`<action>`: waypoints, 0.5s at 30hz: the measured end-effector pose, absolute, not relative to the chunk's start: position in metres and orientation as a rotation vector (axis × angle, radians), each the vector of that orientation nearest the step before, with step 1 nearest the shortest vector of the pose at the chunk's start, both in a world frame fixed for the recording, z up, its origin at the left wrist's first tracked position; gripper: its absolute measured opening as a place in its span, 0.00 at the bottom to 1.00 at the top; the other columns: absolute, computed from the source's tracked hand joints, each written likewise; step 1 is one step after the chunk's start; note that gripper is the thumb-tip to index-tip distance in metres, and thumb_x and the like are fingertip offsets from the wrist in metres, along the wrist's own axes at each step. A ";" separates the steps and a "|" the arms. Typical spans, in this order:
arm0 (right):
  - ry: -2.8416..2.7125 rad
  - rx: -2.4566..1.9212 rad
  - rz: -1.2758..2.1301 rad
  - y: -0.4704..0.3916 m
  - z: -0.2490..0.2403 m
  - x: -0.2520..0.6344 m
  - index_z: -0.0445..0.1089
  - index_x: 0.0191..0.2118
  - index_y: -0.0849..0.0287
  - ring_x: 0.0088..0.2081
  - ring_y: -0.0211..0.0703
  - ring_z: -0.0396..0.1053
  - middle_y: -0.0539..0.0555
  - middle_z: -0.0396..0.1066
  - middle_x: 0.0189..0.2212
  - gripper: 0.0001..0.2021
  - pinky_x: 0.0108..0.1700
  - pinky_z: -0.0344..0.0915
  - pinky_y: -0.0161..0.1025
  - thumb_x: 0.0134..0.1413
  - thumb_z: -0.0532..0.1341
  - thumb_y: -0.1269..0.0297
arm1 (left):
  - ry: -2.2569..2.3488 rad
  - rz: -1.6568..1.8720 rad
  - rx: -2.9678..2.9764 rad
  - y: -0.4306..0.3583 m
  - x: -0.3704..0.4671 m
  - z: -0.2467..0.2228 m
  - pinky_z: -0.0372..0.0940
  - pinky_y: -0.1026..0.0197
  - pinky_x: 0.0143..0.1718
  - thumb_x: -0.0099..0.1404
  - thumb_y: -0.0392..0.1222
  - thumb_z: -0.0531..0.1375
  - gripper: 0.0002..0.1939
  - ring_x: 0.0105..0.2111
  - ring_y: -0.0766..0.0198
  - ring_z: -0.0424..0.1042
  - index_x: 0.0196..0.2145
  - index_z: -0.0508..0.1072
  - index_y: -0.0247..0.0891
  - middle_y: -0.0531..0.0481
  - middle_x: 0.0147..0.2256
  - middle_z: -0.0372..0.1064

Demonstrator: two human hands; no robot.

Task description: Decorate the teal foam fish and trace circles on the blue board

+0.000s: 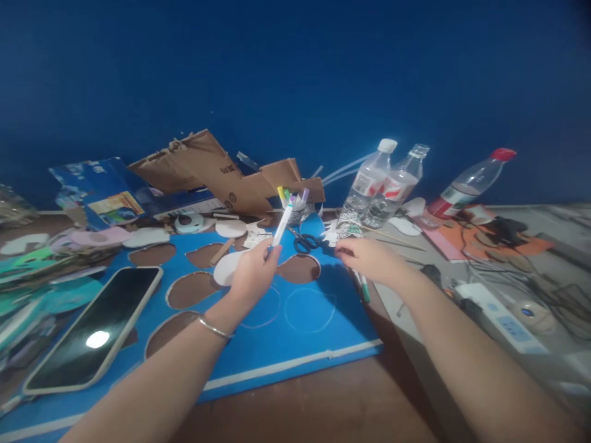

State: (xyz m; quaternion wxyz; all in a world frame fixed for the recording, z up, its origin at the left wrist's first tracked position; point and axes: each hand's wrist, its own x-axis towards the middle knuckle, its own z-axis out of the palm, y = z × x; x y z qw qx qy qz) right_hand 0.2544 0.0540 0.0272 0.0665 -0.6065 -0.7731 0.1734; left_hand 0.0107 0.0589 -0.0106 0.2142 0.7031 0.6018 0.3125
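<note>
My left hand [253, 274] is closed around a white marker [283, 223] with a purple end, which tilts up over the blue board [295, 363]. Several teardrop openings are cut through the board, and two pale outlined circles lie to the right of my left wrist. A white oval cutout [226, 269] sits by my left fingers. My right hand [364, 257] is at the board's right edge with its fingers curled together; what they hold, if anything, is hidden. Below it lies a green-tipped marker [364, 288]. Black-handled scissors [305, 242] rest between the hands.
A phone [95, 332] lies on the board's left side. Behind stand two clear bottles [369, 178], a red-capped bottle [475, 184], torn cardboard [221, 172] and a holder of markers [295, 212]. A power strip [501, 317] with cables is at right; coloured cutouts [69, 295] pile up at left.
</note>
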 end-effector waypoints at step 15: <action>-2.238 -2.353 0.002 0.059 0.002 0.257 0.70 0.35 0.63 0.33 0.52 0.70 0.63 0.71 0.30 0.09 0.32 0.61 0.42 0.53 0.53 0.67 | 1.834 0.782 2.071 0.069 -0.006 -0.017 0.60 0.63 0.23 0.62 0.45 0.48 0.18 0.24 0.61 0.69 0.47 0.69 0.46 0.49 0.33 0.74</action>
